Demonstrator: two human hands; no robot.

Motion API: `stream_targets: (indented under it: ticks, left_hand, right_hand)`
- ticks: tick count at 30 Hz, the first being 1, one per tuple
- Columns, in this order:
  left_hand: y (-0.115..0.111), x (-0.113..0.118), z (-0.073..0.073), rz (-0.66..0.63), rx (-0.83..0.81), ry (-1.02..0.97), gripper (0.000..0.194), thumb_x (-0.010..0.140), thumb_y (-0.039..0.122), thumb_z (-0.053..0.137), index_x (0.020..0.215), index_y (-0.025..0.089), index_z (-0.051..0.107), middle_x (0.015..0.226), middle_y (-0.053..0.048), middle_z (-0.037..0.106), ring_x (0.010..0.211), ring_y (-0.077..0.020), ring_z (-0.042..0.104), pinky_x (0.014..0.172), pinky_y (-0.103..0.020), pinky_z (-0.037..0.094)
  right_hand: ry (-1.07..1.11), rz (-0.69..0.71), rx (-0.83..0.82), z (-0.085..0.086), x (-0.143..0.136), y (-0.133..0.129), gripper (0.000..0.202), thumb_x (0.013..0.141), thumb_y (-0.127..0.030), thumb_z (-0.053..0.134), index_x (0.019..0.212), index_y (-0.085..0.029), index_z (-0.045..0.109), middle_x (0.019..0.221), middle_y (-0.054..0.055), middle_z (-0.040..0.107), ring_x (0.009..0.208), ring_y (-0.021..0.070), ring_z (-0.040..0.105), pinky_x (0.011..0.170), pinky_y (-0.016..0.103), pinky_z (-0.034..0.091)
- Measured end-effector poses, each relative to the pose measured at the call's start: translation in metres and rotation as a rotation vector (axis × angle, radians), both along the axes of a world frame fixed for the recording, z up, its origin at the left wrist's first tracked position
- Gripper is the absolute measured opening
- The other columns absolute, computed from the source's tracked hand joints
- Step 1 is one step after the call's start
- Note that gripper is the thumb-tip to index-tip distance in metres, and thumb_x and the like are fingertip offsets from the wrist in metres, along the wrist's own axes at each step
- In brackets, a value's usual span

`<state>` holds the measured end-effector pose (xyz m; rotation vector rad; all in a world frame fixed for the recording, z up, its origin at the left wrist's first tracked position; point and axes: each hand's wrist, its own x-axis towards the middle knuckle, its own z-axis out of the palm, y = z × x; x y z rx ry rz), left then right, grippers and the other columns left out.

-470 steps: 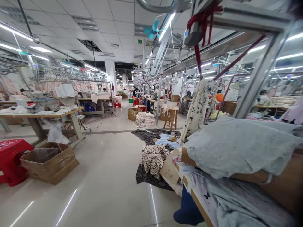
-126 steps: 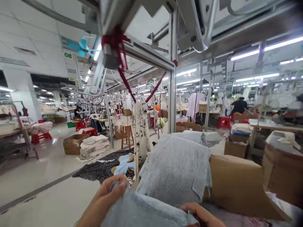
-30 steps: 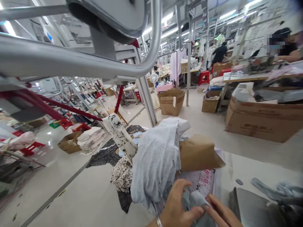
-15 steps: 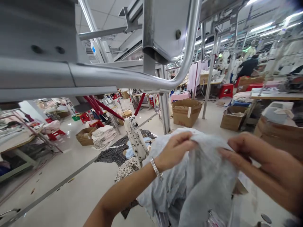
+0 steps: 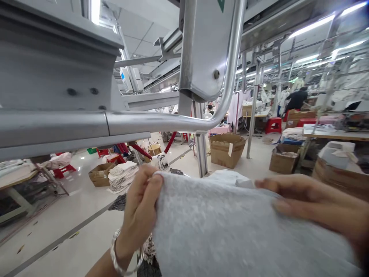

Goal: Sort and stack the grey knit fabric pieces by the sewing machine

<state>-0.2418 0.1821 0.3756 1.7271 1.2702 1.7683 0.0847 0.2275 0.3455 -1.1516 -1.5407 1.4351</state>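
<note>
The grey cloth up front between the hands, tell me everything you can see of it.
The grey cloth is pale and mottled, and looks like soft fabric. Its upper edge spans the space between the hands, and it hangs below in a broad, fairly smooth sheet that runs out of the picture's bottom. The left hand pinches its upper left corner; the right hand is at its upper right, too blurred to tell the grip.

A shiny silvery bangle (image 5: 113,252) circles the left wrist (image 5: 124,250).
</note>
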Motion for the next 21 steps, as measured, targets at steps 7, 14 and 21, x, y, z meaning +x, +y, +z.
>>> stream_targets:
  ticks: [7, 14, 21]
  left_hand:
    - [0.119, -0.016, -0.115, -0.106, -0.373, 0.093, 0.029, 0.093, 0.046, 0.044, 0.079, 0.02, 0.044, 0.069, 0.004, 0.036, 0.066, -0.0146, 0.036, 0.062, -0.026, 0.032]
    - [0.163, -0.013, -0.199, -0.144, -0.515, 0.063, 0.025, 0.094, 0.038, 0.047, 0.078, 0.02, 0.043, 0.071, 0.003, 0.039, 0.069, -0.0148, 0.041, 0.071, -0.029, 0.037]
    - [0.185, -0.006, -0.219, -0.267, -0.699, 0.022, 0.024, 0.093, 0.038, 0.056, 0.082, 0.016, 0.052, 0.075, 0.002, 0.049, 0.068, -0.0142, 0.048, 0.07, -0.03, 0.041]
  right_hand:
    - [0.15, -0.068, -0.264, -0.109, -0.055, 0.069, 0.052, 0.057, -0.061, 0.086, 0.077, -0.017, 0.066, 0.071, -0.002, 0.057, 0.061, 0.0103, 0.047, 0.052, 0.02, 0.036]
    - [0.088, -0.2, -0.248, -0.163, -0.041, 0.078, 0.05, 0.054, -0.057, 0.084, 0.082, -0.018, 0.07, 0.073, 0.0, 0.064, 0.064, 0.0148, 0.05, 0.055, 0.025, 0.034]
    - [0.052, -0.316, -0.232, -0.177, -0.028, 0.087, 0.048, 0.054, -0.054, 0.081, 0.082, -0.017, 0.071, 0.073, 0.0, 0.061, 0.062, 0.0133, 0.046, 0.053, 0.024, 0.032]
